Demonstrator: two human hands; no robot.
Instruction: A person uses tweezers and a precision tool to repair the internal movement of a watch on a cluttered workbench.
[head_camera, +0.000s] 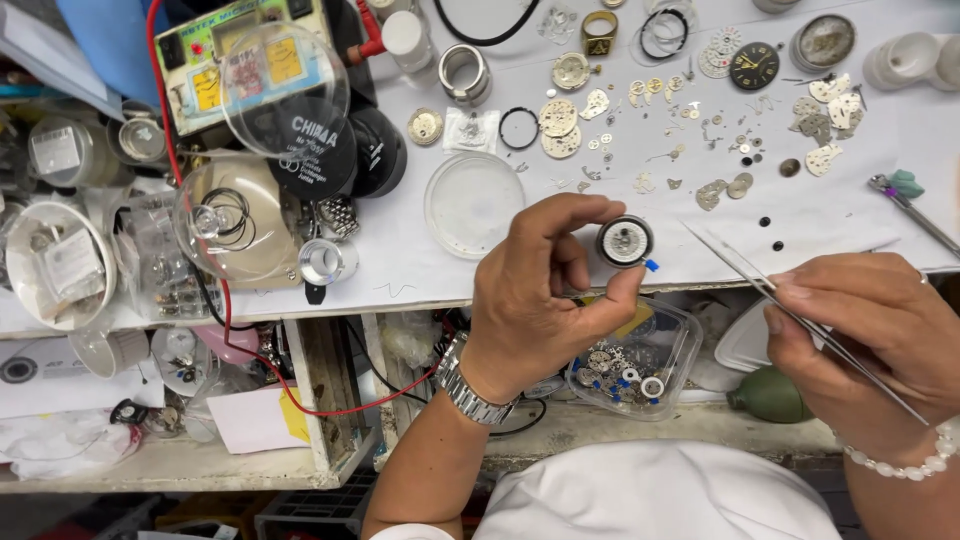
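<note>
My left hand (545, 290) pinches a small round watch movement (625, 241) in a black ring between thumb and fingers, held above the bench's front edge. A tiny blue piece sticks out at its lower right. My right hand (865, 335) grips thin metal tweezers (760, 280), their tips pointing up-left and stopping a short way right of the movement, apart from it. A metal watch band sits on my left wrist, a bead bracelet on my right.
The white bench top (400, 250) carries scattered watch plates and gears (700, 130), a black dial (754, 66), a clear round dish (473, 204), lenses and jars at left. Below the edge are a clear tray of parts (635, 365) and a green blower (770, 395).
</note>
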